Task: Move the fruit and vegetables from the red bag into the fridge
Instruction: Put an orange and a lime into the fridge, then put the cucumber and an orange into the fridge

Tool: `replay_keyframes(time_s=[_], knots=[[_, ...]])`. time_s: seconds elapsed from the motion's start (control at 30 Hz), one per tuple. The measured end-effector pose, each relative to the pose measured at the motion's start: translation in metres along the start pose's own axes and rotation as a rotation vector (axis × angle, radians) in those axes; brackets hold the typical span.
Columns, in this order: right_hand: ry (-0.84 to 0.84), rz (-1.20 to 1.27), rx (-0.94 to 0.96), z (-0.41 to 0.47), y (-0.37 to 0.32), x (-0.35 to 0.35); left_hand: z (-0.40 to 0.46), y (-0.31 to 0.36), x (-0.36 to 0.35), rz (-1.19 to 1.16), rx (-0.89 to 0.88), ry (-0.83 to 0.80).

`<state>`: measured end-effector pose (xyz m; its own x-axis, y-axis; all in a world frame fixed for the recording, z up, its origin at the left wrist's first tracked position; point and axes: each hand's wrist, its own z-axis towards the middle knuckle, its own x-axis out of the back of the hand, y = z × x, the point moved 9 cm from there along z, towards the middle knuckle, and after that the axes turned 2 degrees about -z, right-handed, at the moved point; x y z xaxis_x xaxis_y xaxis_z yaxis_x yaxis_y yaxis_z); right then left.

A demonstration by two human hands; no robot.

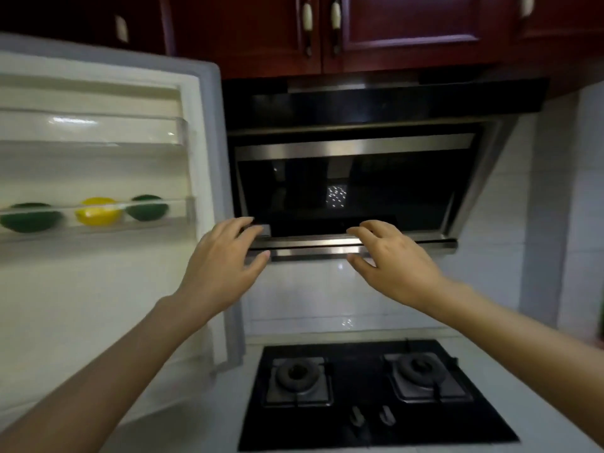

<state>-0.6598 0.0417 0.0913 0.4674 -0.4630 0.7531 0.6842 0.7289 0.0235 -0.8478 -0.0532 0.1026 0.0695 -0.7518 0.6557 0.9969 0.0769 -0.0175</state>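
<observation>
both arms reach forward, left hand (219, 256) and right hand (394, 259) empty, fingers spread.

White fridge door (108, 289) holds two green fruits (29, 217) and one yellow (97, 211) — cabinets (408, 31) dark red, hob (369, 393) black.

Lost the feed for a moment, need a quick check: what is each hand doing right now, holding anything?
Left hand: open, empty, fingers spread, beside the fridge door edge.
Right hand: open, empty, raised before the range hood.
</observation>
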Motion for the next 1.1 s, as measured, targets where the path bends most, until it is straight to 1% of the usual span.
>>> replay_keyframes(time_s=[0.13,0.23,0.47,0.67,0.83,0.97,1.1], knots=[[-0.025,-0.031,-0.112,-0.039,0.059,0.004,-0.001,0.053,-0.048,-0.095,0.036,-0.05],[-0.033,-0.045,-0.209,-0.068,0.105,0.008,0.007,0.103,-0.082,-0.164,0.017,-0.084],[-0.082,-0.11,-0.46,-0.144,0.222,0.006,0.037,0.234,-0.162,-0.34,-0.141,-0.217],[-0.093,-0.237,-0.595,-0.18,0.319,0.018,0.079,0.321,-0.226,-0.444,-0.235,-0.271],[-0.061,-0.342,-0.699,-0.199,0.4,0.034,0.119,0.404,-0.278,-0.54,-0.332,-0.303],[-0.048,-0.349,-0.803,-0.234,0.45,0.034,0.131,0.476,-0.324,-0.602,-0.443,-0.356],[-0.103,-0.389,-0.898,-0.284,0.498,0.035,0.13,0.549,-0.362,-0.64,-0.533,-0.415]])
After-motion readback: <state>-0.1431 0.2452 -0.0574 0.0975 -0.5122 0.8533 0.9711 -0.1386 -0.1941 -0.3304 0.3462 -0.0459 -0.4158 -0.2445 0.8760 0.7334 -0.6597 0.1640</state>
